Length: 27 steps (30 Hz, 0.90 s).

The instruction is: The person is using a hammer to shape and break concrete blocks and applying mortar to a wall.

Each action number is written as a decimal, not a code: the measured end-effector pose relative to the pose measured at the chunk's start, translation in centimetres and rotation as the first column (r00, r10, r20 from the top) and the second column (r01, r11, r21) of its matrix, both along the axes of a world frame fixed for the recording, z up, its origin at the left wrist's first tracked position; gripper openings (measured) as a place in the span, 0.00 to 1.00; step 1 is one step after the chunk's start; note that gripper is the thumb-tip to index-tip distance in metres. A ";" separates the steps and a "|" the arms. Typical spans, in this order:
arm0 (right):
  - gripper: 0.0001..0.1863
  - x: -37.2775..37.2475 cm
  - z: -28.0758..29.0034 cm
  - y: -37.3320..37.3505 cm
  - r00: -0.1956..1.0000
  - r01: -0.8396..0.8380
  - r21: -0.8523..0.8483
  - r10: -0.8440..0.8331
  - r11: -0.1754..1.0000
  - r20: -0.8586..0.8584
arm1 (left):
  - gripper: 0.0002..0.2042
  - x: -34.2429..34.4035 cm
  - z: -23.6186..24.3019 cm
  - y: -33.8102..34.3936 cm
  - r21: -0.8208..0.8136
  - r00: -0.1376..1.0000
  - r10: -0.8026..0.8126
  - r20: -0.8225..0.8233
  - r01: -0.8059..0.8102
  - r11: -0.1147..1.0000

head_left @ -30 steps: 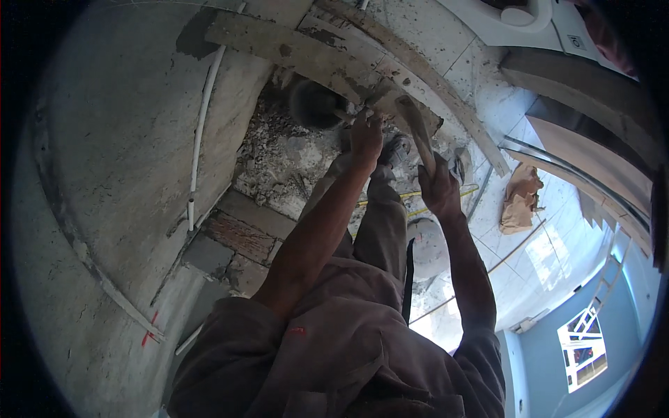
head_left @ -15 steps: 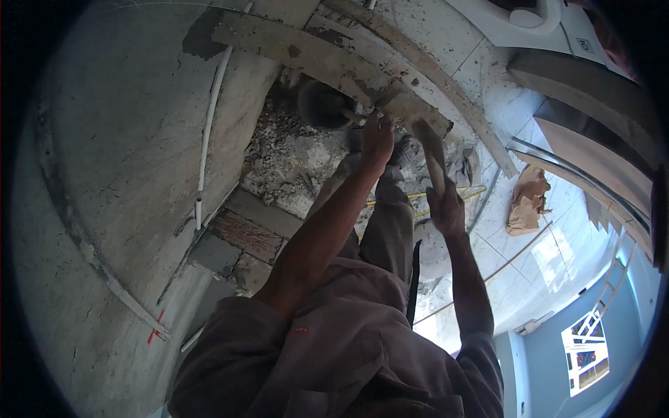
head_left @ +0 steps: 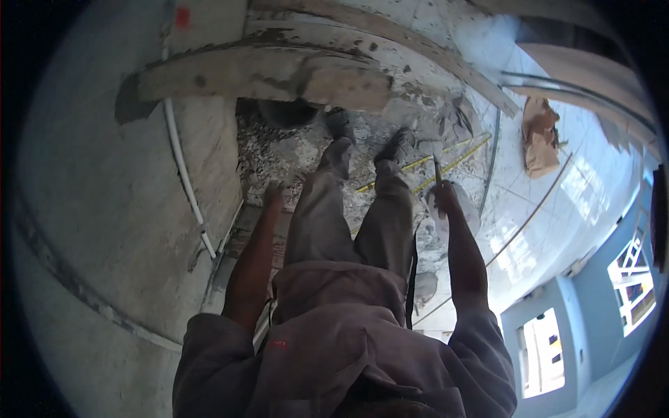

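Observation:
My right hand (head_left: 444, 198) is closed around a slim-handled tool (head_left: 437, 168) that points away from me. The tool's working end is too blurred to name. My left hand (head_left: 274, 194) hangs low over the rubble at the left, near the wall; motion smears its fingers. Beyond both hands, a mortar-stained plank (head_left: 230, 75) spans the work area from the wall. A brownish, rough block (head_left: 348, 89) lies against the plank's right part. Under the plank's near edge sits a dark round bucket (head_left: 287, 113), partly hidden.
Broken rubble (head_left: 272, 150) covers the ground around my shoes (head_left: 396, 146). Yellow strips (head_left: 453, 164) cross it at the right. A white pipe (head_left: 182, 160) runs along the concrete wall (head_left: 104, 174). Crumpled brown paper (head_left: 541, 139) lies on the pale tiles.
Both hands have drawn back from the block and plank toward me, the left one also moving left. My right hand still holds its tool. The view has shifted.

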State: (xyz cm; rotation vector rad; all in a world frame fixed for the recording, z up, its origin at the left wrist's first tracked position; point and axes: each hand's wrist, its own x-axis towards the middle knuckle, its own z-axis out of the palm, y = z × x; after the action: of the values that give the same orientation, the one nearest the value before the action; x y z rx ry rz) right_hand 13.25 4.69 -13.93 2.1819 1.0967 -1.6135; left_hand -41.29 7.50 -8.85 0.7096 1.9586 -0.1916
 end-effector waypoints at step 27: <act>0.08 13.5 -23.4 -8.5 0.972 -0.234 0.446 0.196 0.864 0.130 | 0.29 9.1 -20.1 9.4 0.021 0.985 -0.146 0.095 0.145 0.989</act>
State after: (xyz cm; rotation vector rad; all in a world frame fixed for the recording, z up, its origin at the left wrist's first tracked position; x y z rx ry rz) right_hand 26.78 -3.84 -37.34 2.2579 1.7757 -1.2501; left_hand -32.22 16.89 -28.93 0.8570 1.8188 -0.2280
